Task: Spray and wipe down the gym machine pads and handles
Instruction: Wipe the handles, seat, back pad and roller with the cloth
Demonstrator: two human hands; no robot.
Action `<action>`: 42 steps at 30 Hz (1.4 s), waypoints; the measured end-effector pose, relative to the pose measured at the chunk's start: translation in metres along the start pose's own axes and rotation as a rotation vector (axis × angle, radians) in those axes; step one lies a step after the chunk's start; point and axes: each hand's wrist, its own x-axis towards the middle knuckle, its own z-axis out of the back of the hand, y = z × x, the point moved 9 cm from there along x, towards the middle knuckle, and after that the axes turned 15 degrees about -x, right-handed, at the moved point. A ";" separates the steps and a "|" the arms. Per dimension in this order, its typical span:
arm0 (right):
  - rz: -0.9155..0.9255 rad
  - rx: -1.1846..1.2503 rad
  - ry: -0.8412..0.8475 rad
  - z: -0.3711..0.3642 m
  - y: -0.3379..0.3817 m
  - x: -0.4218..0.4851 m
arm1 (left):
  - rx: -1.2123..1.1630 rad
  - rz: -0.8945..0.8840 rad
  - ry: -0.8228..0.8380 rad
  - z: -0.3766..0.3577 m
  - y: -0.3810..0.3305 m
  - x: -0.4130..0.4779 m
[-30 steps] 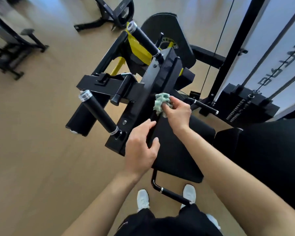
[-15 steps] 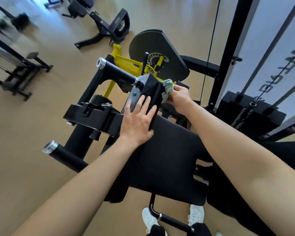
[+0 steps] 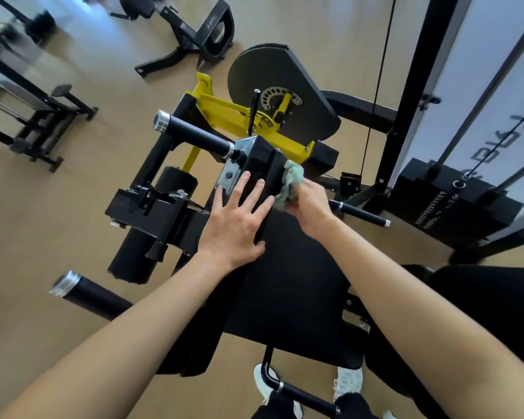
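A black and yellow gym machine fills the middle of the head view. Its flat black pad [image 3: 288, 285] lies below my hands. My left hand [image 3: 236, 219] rests flat, fingers spread, on the black arm [image 3: 262, 160] at the pad's far end. My right hand [image 3: 309, 207] grips a crumpled green cloth [image 3: 289, 182] and presses it against the right side of that arm. A black handle [image 3: 197, 136] with a chrome cap sticks out to the left. A thin handle [image 3: 363, 215] juts right past my right hand. No spray bottle is in view.
A black roller pad [image 3: 152, 228] and another capped handle [image 3: 88, 293] lie at the left. A weight stack [image 3: 448, 201] and cable frame [image 3: 418, 77] stand at the right. Other machines [image 3: 191, 28] stand on the tan floor behind. My white shoes [image 3: 348, 381] flank a low bar.
My left hand went from gripping the arm's edge to lying flat on it. My right hand carried the cloth up along the arm's right side, and my view moved closer over the pad.
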 end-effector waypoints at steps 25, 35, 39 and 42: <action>-0.078 -0.261 0.315 -0.025 -0.078 -0.060 | 0.003 -0.024 -0.037 -0.003 0.000 0.001; -0.212 -0.014 0.063 -0.060 -0.073 -0.064 | -0.656 0.026 -0.236 0.021 0.017 -0.009; -0.198 -0.201 0.064 -0.068 -0.103 -0.113 | -0.686 0.030 -0.337 0.028 0.015 -0.025; -0.183 -0.313 0.174 -0.084 -0.127 -0.156 | -0.711 0.008 -0.378 0.025 0.005 -0.050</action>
